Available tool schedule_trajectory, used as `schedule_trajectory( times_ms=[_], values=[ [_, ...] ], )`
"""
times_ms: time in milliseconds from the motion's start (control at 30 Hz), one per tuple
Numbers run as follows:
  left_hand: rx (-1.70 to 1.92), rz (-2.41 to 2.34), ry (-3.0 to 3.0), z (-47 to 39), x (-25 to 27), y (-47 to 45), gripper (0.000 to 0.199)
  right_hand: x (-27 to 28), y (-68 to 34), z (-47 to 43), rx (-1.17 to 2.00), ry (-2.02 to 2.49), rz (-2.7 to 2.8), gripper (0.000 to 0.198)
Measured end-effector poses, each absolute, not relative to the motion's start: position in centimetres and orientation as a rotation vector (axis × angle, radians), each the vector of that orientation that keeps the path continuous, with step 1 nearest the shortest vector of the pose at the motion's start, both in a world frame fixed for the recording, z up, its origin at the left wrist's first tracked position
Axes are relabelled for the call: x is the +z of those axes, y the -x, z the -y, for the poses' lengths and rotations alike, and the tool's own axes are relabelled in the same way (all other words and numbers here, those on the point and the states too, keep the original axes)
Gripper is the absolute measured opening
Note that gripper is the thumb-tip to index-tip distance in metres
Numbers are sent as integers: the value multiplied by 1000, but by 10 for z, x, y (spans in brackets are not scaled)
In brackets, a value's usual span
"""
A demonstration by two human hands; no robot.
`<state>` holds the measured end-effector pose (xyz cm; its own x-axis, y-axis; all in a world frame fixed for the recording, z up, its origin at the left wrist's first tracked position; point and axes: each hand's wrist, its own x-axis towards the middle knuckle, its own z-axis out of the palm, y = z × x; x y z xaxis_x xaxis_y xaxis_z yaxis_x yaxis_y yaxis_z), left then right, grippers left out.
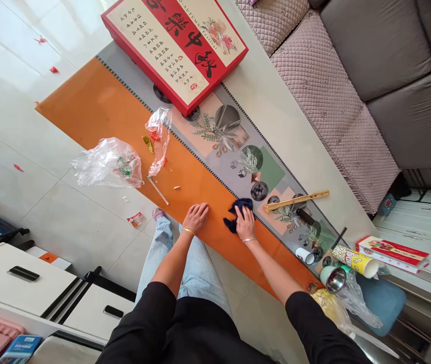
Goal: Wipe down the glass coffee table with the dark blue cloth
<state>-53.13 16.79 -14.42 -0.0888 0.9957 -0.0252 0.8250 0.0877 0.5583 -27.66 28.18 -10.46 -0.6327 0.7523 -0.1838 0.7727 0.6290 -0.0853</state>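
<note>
My right hand (245,223) presses down on a crumpled dark blue cloth (231,225) on the orange tabletop (215,184), its fingers over the fabric. Part of the cloth is hidden beneath the palm and fingers. To the left, my left hand (196,217) rests on the table near its front edge, fingers stretched out and nothing in them. A small white piece (177,187) and a clear thin tube (157,190) lie beyond it. Two crumpled clear plastic bags (109,162) and a yellow-green wrapper (147,144) sit farther left.
A large red gift box (177,45) stands at the far end. On the right are a wooden back scratcher (298,200), a white cup (304,256), a yellow popcorn tub (355,261) and a pale green cup (332,279). A padded sofa (325,91) runs behind; red scraps litter the floor.
</note>
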Motion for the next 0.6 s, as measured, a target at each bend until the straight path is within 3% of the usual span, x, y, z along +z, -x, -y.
schedule_trajectory(
  times_ms=[167,333,467,600],
  values=[
    [565,-1968,-1743,-171,-137,538,42,-109,240,-176,-141,-1855,-2568,60],
    [626,-1938,-1625,-179,-123,547,32,-119,321,-117,-193,-2231,-2429,61],
    [737,-1803,-1575,-181,-103,560,28,-123,409,-124,-326,-2244,-2377,61],
    [806,-1804,-1567,-170,-73,577,24,-120,494,-144,-644,-1736,-2629,50]
  ],
)
